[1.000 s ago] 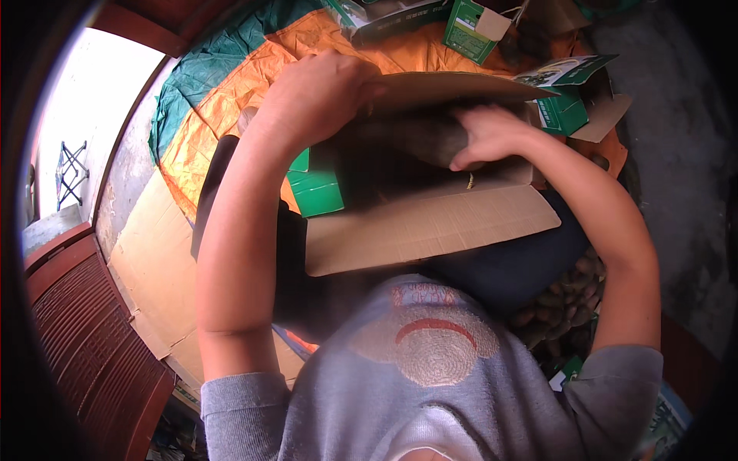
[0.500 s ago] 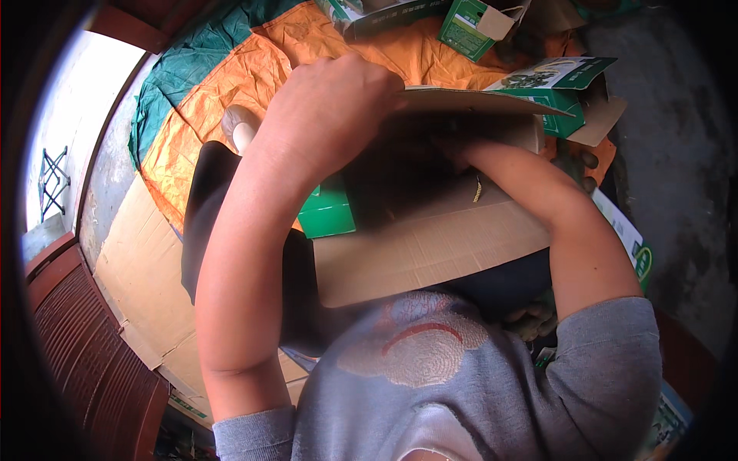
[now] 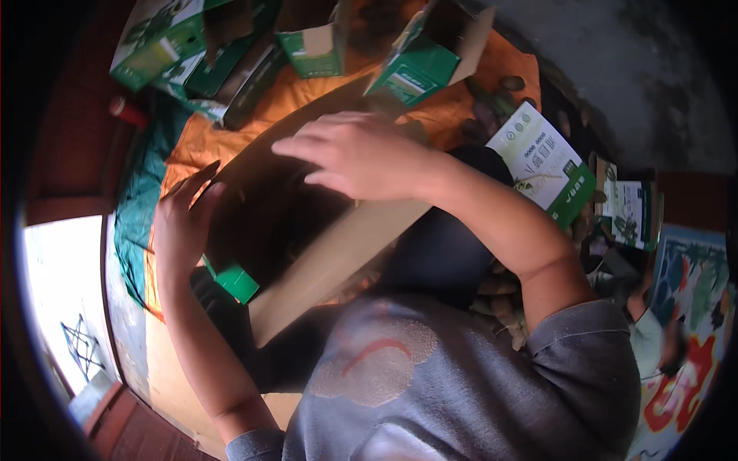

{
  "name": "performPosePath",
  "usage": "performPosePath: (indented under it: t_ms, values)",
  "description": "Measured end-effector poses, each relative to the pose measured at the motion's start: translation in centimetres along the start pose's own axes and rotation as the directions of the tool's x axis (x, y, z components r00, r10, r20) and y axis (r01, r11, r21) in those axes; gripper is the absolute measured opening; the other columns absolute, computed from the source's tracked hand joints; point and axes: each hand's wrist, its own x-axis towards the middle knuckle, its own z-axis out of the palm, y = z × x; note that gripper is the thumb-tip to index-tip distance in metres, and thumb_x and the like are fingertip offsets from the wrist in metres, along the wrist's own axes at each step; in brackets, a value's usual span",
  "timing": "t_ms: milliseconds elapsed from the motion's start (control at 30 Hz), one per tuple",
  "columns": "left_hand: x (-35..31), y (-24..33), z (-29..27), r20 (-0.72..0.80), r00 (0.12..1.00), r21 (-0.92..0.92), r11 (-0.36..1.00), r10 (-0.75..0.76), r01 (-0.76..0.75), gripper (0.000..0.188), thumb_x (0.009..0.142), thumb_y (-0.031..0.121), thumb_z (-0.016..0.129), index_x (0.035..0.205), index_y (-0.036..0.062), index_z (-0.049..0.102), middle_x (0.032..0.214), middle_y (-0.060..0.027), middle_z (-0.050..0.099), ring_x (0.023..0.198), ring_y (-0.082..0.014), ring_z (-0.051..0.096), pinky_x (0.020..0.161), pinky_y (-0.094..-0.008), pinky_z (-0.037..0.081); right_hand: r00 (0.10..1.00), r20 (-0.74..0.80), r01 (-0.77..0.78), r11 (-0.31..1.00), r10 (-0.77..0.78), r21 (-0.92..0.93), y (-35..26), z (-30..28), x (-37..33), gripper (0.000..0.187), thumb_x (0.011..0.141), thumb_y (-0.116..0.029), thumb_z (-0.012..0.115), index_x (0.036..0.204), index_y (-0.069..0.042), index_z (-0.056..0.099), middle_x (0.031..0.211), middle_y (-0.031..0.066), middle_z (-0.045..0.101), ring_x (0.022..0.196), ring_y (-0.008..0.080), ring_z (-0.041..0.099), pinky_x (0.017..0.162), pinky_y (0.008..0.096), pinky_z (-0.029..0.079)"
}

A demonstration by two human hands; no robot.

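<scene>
Both hands [image 3: 184, 230] [image 3: 357, 154] press against the brown cardboard box [image 3: 338, 246] between them.

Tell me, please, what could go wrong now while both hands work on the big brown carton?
1. The brown carton sits tilted on the lap; the left hand only touches its end, so it might slide off.
2. The right hand presses the flap from above; the cardboard could crease or close on fingers.
3. Small green boxes lie close beyond it and could get knocked.
</scene>
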Motion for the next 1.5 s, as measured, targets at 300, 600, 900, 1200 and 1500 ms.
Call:
performPosePath:
  t_ms: [300,600,900,1200,1500]
  values:
    - [0.6,1.4,-1.4,-0.193,0.981,0.088,0.996,-0.012,0.029,0.034,0.108,0.021,0.046,0.121,0.0014,0.07,0.121,-0.0127,0.072,0.115,-0.0272,0.067,0.101,-0.0386,0.049,0.078,-0.701,-0.776,0.485,0.709,0.404,14.8,-2.0,-38.3,0.048,0.089,-0.008,0.07,0.134,-0.003,0.056,0.12,0.0201,0.069,0.111,0.0313,0.068,0.095,0.0393,0.053]
    - [-3.8,-4.3,-4.5,-0.516,0.808,-0.309,0.942,-0.284,0.133,0.059,0.081,-0.012,0.036,0.127,0.0045,0.068,0.149,-0.0133,0.053,0.128,-0.0233,0.057,0.079,-0.0306,0.058,-0.74,-0.446,-0.647,-0.35,0.504,0.677,15.0,10.0,-63.1,0.081,0.08,-0.024,0.083,0.142,0.005,0.041,0.134,0.0277,0.056,0.123,0.0385,0.057,0.105,0.046,0.046]
    - [-6.2,-3.6,-4.1,-0.562,0.7,-0.502,0.854,-0.44,0.135,0.052,0.09,0.008,0.03,0.132,-0.0027,0.058,0.152,-0.0147,0.048,0.145,-0.031,0.041,0.113,-0.0504,0.045,-0.393,-0.046,-0.047,0.031,0.919,0.998,11.7,9.3,-63.7,0.039,0.092,-0.013,0.075,0.126,0.003,0.062,0.115,0.0098,0.069,0.1,0.0199,0.068,0.085,0.0333,0.054]
    - [-6.8,-6.7,-4.3,-0.578,0.709,-0.53,0.846,-0.403,0.049,0.05,0.09,0.006,0.033,0.132,-0.0048,0.059,0.147,-0.0233,0.05,0.141,-0.0368,0.045,0.103,-0.0497,0.054,-0.08,-0.421,-0.565,0.307,0.903,0.766,19.1,-3.5,-51.8,0.034,0.096,-0.016,0.068,0.125,0.002,0.066,0.111,0.0098,0.073,0.097,0.0169,0.066,0.088,0.0338,0.051]
    - [-10.7,-12.1,-6.2,-0.678,0.658,-0.412,0.911,-0.329,0.031,0.05,0.1,0.033,0.054,0.126,-0.0097,0.062,0.134,-0.0206,0.062,0.127,-0.0337,0.058,0.103,-0.0442,0.054,0.171,-0.467,-0.768,0.414,0.868,0.488,28.9,-16.0,-36.0,0.031,0.088,-0.02,0.06,0.111,-0.001,0.071,0.1,0.0201,0.074,0.094,0.0298,0.072,0.085,0.0408,0.054]
